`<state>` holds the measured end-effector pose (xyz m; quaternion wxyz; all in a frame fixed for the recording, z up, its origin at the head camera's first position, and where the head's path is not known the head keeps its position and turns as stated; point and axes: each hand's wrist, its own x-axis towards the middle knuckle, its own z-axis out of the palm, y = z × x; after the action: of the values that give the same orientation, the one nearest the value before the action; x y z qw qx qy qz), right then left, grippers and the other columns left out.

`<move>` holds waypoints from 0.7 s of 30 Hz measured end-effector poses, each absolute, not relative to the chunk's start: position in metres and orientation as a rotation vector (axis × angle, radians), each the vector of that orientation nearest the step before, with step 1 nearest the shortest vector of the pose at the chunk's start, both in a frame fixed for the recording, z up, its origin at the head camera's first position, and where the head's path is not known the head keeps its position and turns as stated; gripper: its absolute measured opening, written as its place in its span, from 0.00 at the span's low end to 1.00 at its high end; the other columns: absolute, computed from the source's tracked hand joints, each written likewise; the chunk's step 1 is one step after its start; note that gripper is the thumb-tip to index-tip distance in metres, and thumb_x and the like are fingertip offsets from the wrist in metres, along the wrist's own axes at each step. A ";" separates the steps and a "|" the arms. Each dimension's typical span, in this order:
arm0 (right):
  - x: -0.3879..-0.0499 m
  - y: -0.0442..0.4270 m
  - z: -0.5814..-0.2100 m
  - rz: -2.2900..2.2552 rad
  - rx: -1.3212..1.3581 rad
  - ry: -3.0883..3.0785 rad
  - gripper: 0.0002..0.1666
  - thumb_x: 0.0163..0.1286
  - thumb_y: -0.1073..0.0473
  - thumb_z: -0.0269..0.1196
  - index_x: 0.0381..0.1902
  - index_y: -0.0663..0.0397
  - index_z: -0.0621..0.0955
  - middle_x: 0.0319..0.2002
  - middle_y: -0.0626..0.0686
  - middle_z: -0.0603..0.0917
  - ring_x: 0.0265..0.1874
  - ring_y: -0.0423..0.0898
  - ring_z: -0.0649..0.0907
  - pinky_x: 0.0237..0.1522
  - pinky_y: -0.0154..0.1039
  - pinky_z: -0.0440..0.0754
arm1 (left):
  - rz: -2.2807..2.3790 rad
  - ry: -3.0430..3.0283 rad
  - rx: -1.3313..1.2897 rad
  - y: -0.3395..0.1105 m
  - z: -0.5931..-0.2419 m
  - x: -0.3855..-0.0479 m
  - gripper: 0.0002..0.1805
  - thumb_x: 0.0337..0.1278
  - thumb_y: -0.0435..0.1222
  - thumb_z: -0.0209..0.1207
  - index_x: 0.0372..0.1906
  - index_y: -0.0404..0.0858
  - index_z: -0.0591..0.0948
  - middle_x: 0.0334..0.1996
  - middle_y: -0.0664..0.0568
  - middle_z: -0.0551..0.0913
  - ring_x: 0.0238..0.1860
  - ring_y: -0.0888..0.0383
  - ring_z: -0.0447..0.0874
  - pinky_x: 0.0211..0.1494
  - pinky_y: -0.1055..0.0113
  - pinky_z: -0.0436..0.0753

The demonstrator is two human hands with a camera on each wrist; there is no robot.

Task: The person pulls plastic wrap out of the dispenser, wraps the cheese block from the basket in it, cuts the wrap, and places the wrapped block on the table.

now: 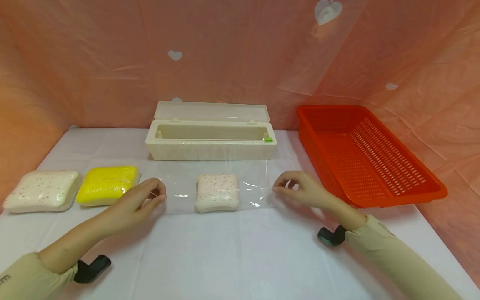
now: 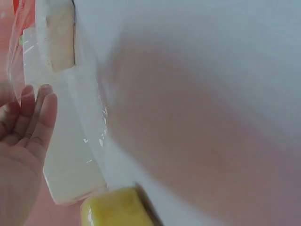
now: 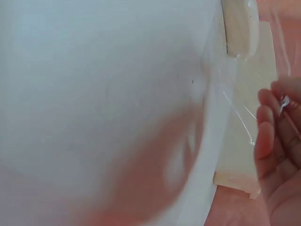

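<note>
A sheet of clear plastic wrap (image 1: 256, 192) stretches between my two hands, in front of the cream wrap dispenser (image 1: 210, 151). My left hand (image 1: 140, 202) pinches its left edge between thumb and fingers. At the right edge, my right hand (image 1: 300, 189) pinches a bunched bit of the film, seen also in the right wrist view. Between the hands sits a white, rounded, pillow-shaped block (image 1: 216, 192) with red specks. The film lies around it; whether over or under cannot be told everywhere.
Left of my left hand are a yellow block (image 1: 108, 185) and another speckled white block (image 1: 43, 191), both shiny. The dispenser's lid (image 1: 211, 111) stands up, and a green slider (image 1: 268, 139) sits on its rim. A red slotted basket (image 1: 330, 183) is at the right.
</note>
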<state>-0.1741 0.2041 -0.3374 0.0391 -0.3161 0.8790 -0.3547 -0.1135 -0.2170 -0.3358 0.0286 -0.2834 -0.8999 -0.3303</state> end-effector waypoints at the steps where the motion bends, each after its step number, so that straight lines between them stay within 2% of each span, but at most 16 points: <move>1: -0.175 0.203 -0.338 -1.083 -0.937 2.703 0.02 0.62 0.61 0.66 0.33 0.52 0.85 0.30 0.44 0.86 0.31 0.38 0.79 0.37 0.33 0.79 | -1.034 -2.795 -0.843 -0.216 -0.335 -0.116 0.07 0.61 0.27 0.58 0.36 0.39 0.71 0.32 0.59 0.75 0.36 0.64 0.77 0.40 0.72 0.80; 7: -0.179 0.195 -0.345 -1.030 -0.820 2.745 0.02 0.62 0.62 0.66 0.30 0.53 0.86 0.26 0.45 0.85 0.27 0.39 0.78 0.32 0.32 0.78 | -1.235 -2.946 -0.627 -0.206 -0.337 -0.128 0.03 0.68 0.29 0.51 0.37 0.34 0.69 0.28 0.52 0.79 0.28 0.62 0.78 0.30 0.72 0.79; 12: -0.179 0.189 -0.350 -0.941 -0.657 2.761 0.03 0.60 0.60 0.67 0.27 0.53 0.86 0.21 0.44 0.82 0.25 0.40 0.75 0.30 0.31 0.73 | -1.257 -3.054 -0.580 -0.201 -0.342 -0.132 0.03 0.69 0.29 0.49 0.37 0.32 0.68 0.20 0.52 0.77 0.21 0.61 0.75 0.24 0.72 0.77; 17: -0.181 0.186 -0.353 -0.902 -0.549 2.737 0.06 0.59 0.58 0.69 0.27 0.54 0.85 0.18 0.45 0.77 0.25 0.42 0.73 0.29 0.32 0.71 | -1.256 -3.141 -0.522 -0.198 -0.345 -0.133 0.05 0.69 0.31 0.50 0.38 0.32 0.69 0.21 0.52 0.74 0.20 0.59 0.73 0.23 0.70 0.76; 21: -0.183 0.186 -0.352 -0.904 -0.560 2.707 0.05 0.60 0.58 0.68 0.29 0.54 0.85 0.21 0.46 0.79 0.26 0.42 0.74 0.31 0.33 0.73 | -1.462 -3.161 -0.445 -0.202 -0.344 -0.137 0.06 0.70 0.32 0.49 0.39 0.30 0.70 0.24 0.50 0.76 0.23 0.58 0.76 0.26 0.69 0.79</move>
<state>-0.1826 0.1856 -0.3516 0.1163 -0.1913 0.9244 -0.3089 -0.1366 -0.2022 -0.3438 -0.1839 -0.1246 -0.8850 -0.4092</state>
